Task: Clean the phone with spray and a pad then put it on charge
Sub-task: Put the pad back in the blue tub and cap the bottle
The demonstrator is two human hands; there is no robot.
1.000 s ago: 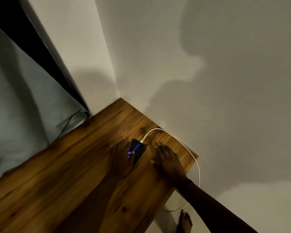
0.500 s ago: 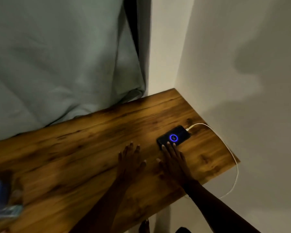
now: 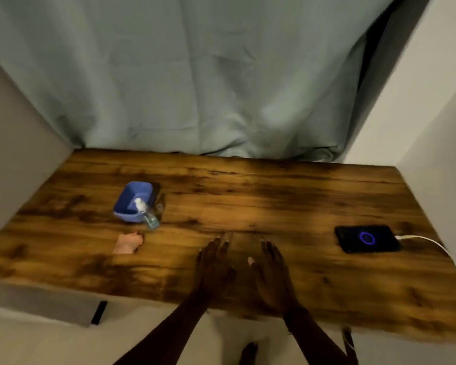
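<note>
Both hands flat and empty at the near edge

Left hand and right hand, each grip spread wide, lie on the wooden bench; one black phone, white cable attached, lies right; one blurred clear spray bottle, blue tray, pink pad left.

I count one phone, one white cable, one blue tub, one spray bottle, one pad, two hands: left hand, right hand, on one wooden table.
</note>
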